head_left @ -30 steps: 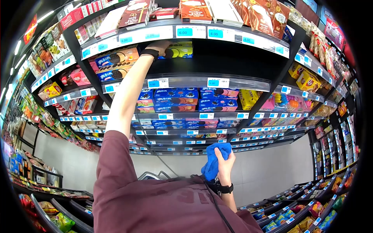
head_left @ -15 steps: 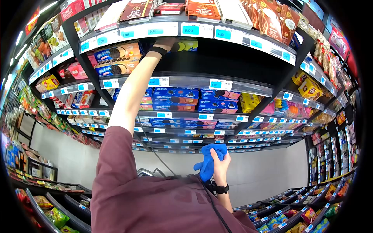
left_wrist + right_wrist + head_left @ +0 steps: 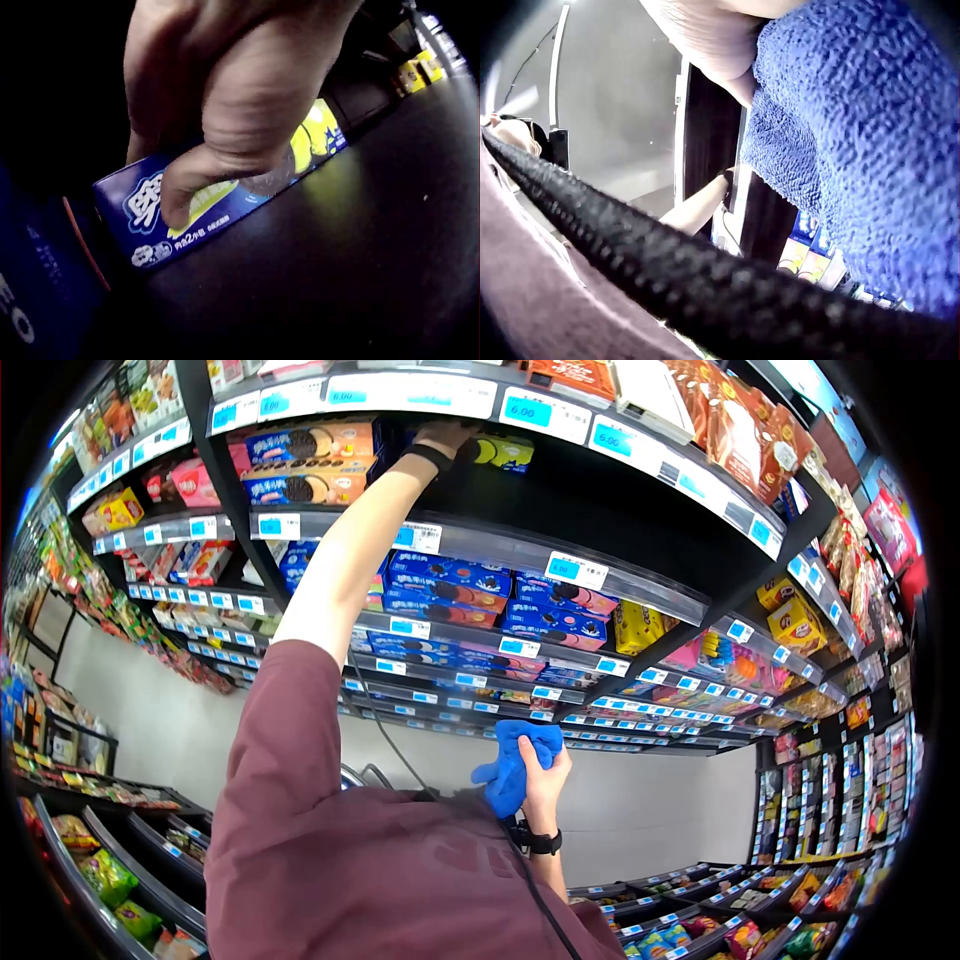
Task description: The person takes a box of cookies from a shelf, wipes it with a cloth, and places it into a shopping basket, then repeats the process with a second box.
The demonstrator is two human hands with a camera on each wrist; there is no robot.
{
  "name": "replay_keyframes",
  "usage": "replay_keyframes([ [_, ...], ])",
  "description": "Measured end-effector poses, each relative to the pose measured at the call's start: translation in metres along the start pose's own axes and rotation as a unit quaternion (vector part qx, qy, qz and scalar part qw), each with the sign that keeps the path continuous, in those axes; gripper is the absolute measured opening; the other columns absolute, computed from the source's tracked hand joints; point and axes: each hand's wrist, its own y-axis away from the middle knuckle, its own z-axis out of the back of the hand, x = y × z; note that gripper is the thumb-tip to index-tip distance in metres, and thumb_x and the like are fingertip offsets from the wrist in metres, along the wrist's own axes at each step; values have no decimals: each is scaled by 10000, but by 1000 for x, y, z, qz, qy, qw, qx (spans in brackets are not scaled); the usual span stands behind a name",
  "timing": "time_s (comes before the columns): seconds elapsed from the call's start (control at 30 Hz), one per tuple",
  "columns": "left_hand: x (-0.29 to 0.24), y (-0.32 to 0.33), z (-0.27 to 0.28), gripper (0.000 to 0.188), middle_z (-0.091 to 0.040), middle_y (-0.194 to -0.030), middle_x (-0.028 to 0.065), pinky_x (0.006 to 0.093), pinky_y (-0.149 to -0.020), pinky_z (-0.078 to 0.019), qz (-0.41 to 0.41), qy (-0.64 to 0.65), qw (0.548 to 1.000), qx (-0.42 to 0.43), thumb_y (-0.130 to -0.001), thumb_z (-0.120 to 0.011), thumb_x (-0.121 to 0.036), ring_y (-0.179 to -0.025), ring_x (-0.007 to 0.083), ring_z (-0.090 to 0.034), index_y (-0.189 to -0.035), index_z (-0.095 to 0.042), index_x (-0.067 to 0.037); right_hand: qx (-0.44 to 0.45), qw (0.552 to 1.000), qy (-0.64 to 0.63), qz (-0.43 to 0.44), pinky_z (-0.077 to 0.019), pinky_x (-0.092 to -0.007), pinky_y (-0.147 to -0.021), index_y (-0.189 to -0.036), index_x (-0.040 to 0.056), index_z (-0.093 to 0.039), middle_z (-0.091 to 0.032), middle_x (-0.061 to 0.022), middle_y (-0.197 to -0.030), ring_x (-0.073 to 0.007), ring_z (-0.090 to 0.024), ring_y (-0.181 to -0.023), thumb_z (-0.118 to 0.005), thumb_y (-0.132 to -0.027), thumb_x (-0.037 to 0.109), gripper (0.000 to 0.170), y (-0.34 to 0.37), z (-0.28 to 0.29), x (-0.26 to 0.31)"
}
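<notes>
Deep on an upper shelf, the left hand (image 3: 442, 436) is at a blue and yellow-green cookie box (image 3: 503, 452). In the left wrist view the thumb of the left hand (image 3: 247, 97) lies bent across the front of that box (image 3: 161, 214), its other fingers hidden behind; the box stands on the dark shelf board (image 3: 337, 247). In front of the torso the right hand (image 3: 545, 785) grips a bunched blue cloth (image 3: 515, 765), thumb on top. The cloth (image 3: 870, 135) fills much of the right wrist view, against part of the right hand (image 3: 712, 37).
Orange cookie boxes (image 3: 305, 488) are stacked left of the left forearm. A price-tag rail (image 3: 410, 395) runs above the arm, and another shelf edge (image 3: 500, 555) below it. Lower shelves hold blue boxes (image 3: 445, 590). A thin black cable (image 3: 385, 735) hangs before the torso.
The head view has tilted and shifted nearer the shelf. The left hand stays at the yellow-green box; the right hand, holding the cloth, appears farther left in the picture.
</notes>
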Motion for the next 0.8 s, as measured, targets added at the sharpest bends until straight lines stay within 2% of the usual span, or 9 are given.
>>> replay_keyframes([
  [0.13, 2, 3, -8, 610, -519, -1415, 133, 460, -1104, -380, 31, 9, 999, -7, -836, -686, -157, -1324, 331, -471, -1417, -498, -170, -1, 1000, -13, -14, -517, -264, -712, -1042, 15, -640, -675, -37, -953, -112, -632, -812, -730, -863, 28, 200, -1, 8, -1],
  [0.33, -1, -5, -7, 587, -523, -1413, 128, 470, -1104, -377, 65, 3, 998, -11, -852, -677, -162, -1327, 332, -468, -1413, -504, -165, 0, 1000, -12, -2, -518, -259, -721, -1063, 11, -630, -673, -46, -975, -118, -635, -827, -717, -875, 29, 208, -2, 7, 11],
  [0.43, -13, 4, -5, 575, -524, -1411, 125, 475, -1105, -375, 79, -45, 996, 0, -860, -673, -165, -1328, 332, -466, -1411, -506, -163, -14, 1000, -2, 15, -521, -260, -715, -1063, 11, -627, -671, -51, -968, -122, -636, -827, -716, -878, 34, 207, -5, 10, 2],
  [0.53, -46, 41, 21, 454, -569, -1344, 174, 504, -1042, -400, 36, -146, 988, 28, -889, -599, -166, -1255, 345, -526, -1334, -555, -86, -14, 1000, 10, 14, -524, -263, -712, -1063, 16, -624, -668, -51, -962, -126, -638, -825, -718, -879, 40, 207, -11, 15, -6],
  [0.6, -81, 114, 96, 432, -663, -1120, 186, 407, -966, -475, -54, -89, 995, 13, -844, -602, -80, -1112, 294, -623, -1257, -542, 33, -13, 1000, 6, 0, -527, -268, -713, -1058, 18, -619, -666, -57, -964, -142, -642, -821, -719, -880, 46, 205, -15, 18, -9],
  [0.63, -78, 144, 84, 489, -661, -1054, 160, 376, -932, -483, -139, -112, 962, -205, -804, -641, -101, -1026, 281, -634, -1264, -530, 23, -12, 1000, 7, -8, -528, -270, -715, -1058, 18, -618, -665, -59, -966, -146, -644, -820, -718, -881, 46, 205, -18, 18, -8],
  [0.67, -88, 164, 101, 509, -646, -1033, 143, 362, -903, -484, -156, -51, 963, -212, -781, -647, -112, -983, 273, -628, -1256, -528, 26, -11, 1000, 6, -17, -530, -272, -716, -1059, 18, -616, -665, -61, -968, -150, -645, -820, -716, -882, 47, 205, -21, 16, -8],
  [0.73, -93, 235, 137, 488, -634, -1038, 126, 360, -885, -484, -238, 43, 959, -147, -812, -620, -124, -993, 267, -624, -1269, -522, 16, 11, 999, 15, -40, -538, -279, -737, -1074, 16, -609, -663, -69, -995, -160, -650, -857, -713, -885, 50, 219, -26, 16, -10],
  [0.8, -91, 294, 161, 512, -623, -1032, 117, 359, -859, -480, -297, 124, 946, -40, -818, -619, -158, -986, 263, -620, -1297, -521, -6, 29, 997, 25, -66, -540, -280, -748, -1079, 16, -607, -663, -72, -1007, -163, -651, -880, -707, -890, 53, 217, -28, 21, -14],
])
